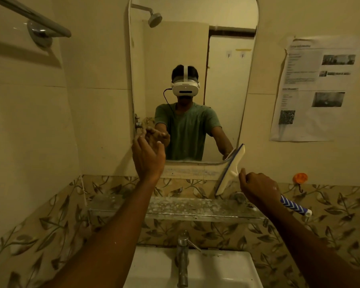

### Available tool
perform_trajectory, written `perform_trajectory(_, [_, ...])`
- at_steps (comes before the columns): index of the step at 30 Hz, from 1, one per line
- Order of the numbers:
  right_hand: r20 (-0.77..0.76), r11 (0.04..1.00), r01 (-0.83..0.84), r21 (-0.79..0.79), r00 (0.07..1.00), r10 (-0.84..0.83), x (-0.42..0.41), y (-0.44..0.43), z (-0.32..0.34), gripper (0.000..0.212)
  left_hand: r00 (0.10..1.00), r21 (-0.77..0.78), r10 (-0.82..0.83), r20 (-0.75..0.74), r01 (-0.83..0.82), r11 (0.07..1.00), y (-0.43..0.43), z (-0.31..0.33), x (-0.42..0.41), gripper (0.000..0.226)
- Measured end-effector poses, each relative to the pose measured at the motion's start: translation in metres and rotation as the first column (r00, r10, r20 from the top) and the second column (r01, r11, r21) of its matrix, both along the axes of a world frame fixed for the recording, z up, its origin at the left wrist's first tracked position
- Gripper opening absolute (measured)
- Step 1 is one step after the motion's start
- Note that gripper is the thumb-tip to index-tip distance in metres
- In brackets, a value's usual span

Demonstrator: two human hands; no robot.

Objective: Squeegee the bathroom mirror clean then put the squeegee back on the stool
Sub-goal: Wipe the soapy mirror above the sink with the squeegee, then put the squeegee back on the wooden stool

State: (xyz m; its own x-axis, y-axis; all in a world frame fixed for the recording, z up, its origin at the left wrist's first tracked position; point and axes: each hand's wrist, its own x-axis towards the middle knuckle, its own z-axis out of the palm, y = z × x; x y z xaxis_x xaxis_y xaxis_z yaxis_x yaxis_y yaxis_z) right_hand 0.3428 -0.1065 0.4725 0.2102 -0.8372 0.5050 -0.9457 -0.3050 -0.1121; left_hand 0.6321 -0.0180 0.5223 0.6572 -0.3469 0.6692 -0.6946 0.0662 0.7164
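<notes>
A tall arched mirror (222,28) hangs on the wall above the sink. My right hand (258,189) grips the squeegee (231,170) by its blue-and-white striped handle. The white head with its blue blade edge is tilted and lies across the mirror's lower right corner, half below the glass. My left hand (148,156) is raised at the mirror's lower left edge, fingers apart, holding nothing. The stool is not in view.
A spotted glass shelf (175,206) juts out under the mirror. Below it are a metal tap (183,258) and a white basin (233,271). A towel bar (33,17) is at upper left, a printed paper sheet (312,90) and an orange hook (300,178) on the right.
</notes>
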Motion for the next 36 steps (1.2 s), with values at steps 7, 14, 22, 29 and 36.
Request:
perform_trajectory(7, [0.471, 0.992, -0.121, 0.037, 0.878, 0.09, 0.007, 0.023, -0.001, 0.061, 0.965, 0.119, -0.152, 0.215, 0.129, 0.985, -0.004, -0.019, -0.049, 0.042])
perform_trajectory(14, [0.791, 0.959, -0.271, 0.082, 0.604, 0.103, -0.027, 0.042, -0.03, 0.039, 0.933, 0.246, -0.241, 0.267, 0.175, 0.953, 0.01, -0.048, -0.119, 0.038])
perform_trajectory(22, [0.83, 0.939, -0.343, 0.043, 0.534, 0.157, -0.09, 0.06, -0.052, 0.022, 0.924, 0.326, -0.26, 0.282, 0.163, 0.931, 0.033, -0.09, -0.201, 0.038])
perform_trajectory(29, [0.875, 0.955, -0.293, 0.044, 0.472, 0.104, -0.152, 0.102, -0.077, 0.023, 0.939, 0.403, -0.241, 0.243, 0.129, 0.906, 0.074, -0.123, -0.269, 0.046])
perform_trajectory(36, [0.911, 0.957, -0.269, 0.107, 0.413, 0.015, -0.236, 0.148, -0.106, 0.03, 0.906, 0.404, -0.302, 0.295, 0.168, 0.899, 0.116, -0.162, -0.352, 0.042])
